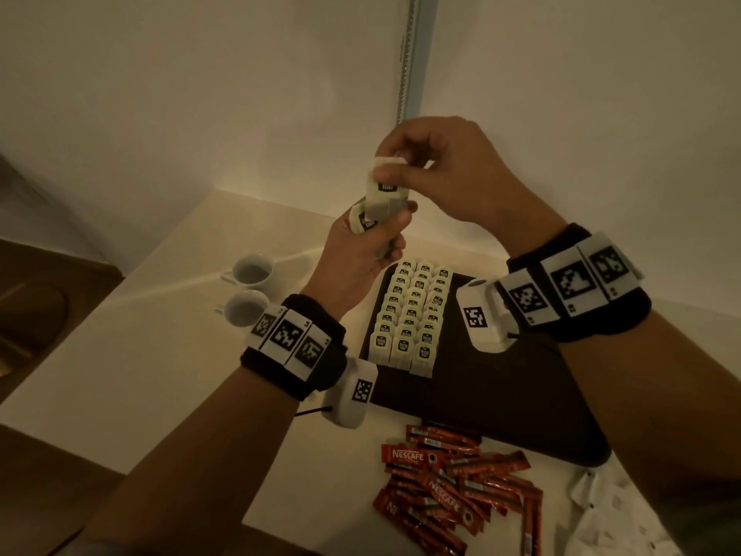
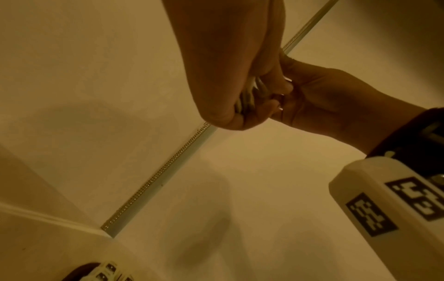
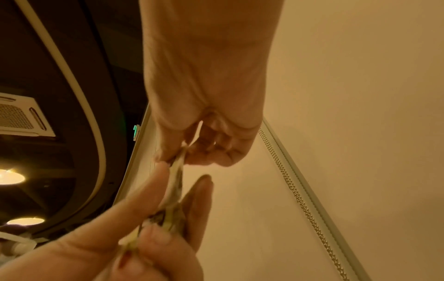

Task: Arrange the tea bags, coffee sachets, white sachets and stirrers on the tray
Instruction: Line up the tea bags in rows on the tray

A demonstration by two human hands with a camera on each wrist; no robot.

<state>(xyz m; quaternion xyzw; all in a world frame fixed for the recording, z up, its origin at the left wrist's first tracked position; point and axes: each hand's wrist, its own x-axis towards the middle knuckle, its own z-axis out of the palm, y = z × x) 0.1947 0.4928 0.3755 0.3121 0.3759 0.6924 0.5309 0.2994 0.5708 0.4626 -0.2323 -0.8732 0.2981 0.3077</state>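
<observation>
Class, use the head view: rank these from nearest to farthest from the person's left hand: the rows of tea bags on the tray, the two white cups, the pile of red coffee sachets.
From the left hand, which grips a bunch of tea bags:
1. Rows of tea bags, just below it, on the tray's left part.
2. White cups, off to its left on the table.
3. Red coffee sachets, at the table's near edge.

Pale green tea bags point(image 1: 407, 315) with black labels, dark tray point(image 1: 501, 395), red coffee sachets point(image 1: 453, 487)
</observation>
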